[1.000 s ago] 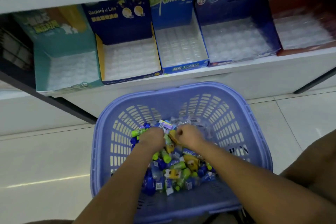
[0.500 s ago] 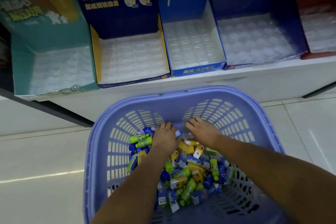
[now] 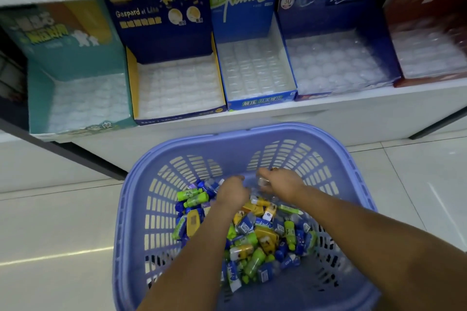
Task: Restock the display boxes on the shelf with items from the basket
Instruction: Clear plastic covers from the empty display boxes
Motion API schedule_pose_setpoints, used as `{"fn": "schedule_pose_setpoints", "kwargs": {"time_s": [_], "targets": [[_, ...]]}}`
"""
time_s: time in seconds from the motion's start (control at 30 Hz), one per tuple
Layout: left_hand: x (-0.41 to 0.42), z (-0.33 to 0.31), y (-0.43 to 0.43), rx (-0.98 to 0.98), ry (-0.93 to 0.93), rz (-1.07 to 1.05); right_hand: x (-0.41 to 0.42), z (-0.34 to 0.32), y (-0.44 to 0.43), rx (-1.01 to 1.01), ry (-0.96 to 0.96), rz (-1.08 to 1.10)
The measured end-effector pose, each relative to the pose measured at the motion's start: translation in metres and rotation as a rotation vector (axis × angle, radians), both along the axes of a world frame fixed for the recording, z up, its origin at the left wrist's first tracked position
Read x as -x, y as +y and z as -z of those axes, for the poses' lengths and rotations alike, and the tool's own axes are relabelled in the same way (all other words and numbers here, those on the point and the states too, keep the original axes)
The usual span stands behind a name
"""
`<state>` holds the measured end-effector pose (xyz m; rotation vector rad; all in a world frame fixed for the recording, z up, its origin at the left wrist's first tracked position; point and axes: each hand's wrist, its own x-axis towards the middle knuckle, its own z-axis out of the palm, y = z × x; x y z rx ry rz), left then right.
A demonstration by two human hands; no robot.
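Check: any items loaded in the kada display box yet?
No, the clear tray in the kada display box shows only empty cells; the items sit in the purple basket.

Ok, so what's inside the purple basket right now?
The basket holds a heap of small packaged items in green, yellow and blue. The left hand and right hand dig into its far end. Whatever lies under the hands, forearms and top layer is covered.

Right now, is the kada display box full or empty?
Empty: the kada display box shows only its bare clear tray pockets.
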<state>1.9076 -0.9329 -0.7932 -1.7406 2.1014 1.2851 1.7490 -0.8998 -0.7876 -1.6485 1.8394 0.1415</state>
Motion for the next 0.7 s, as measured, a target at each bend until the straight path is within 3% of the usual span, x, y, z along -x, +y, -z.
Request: {"fn": "schedule_pose_setpoints", "kwargs": {"time_s": [0.07,0.17,0.23,0.33,0.4,0.53,0.7], "targets": [[0.009,-0.019,0.001,-0.169,0.209,-0.316,-0.004,-0.017,-0.001,0.081,-0.179,0.105],[0.025,-0.055,0.006,-0.717,0.695,-0.687,-0.002,-0.059,0.006,0.139,-0.587,0.375],[0.032,-0.079,0.005,-0.875,0.88,-0.668,0.004,-0.09,0.013,0.121,-0.82,0.478],[0.042,-0.116,0.004,-0.854,0.968,-0.501,0.022,-0.135,0.021,0.078,-1.002,0.505],[0.05,-0.14,0.004,-0.82,1.003,-0.406,0.035,-0.167,0.022,0.092,-1.012,0.436],[0.067,-0.183,0.006,-0.692,1.032,-0.384,0.054,-0.215,0.022,0.3,-0.78,0.319],[0.091,-0.221,0.011,-0.49,1.001,-0.345,0.09,-0.236,0.025,0.69,-0.532,0.526]]}}
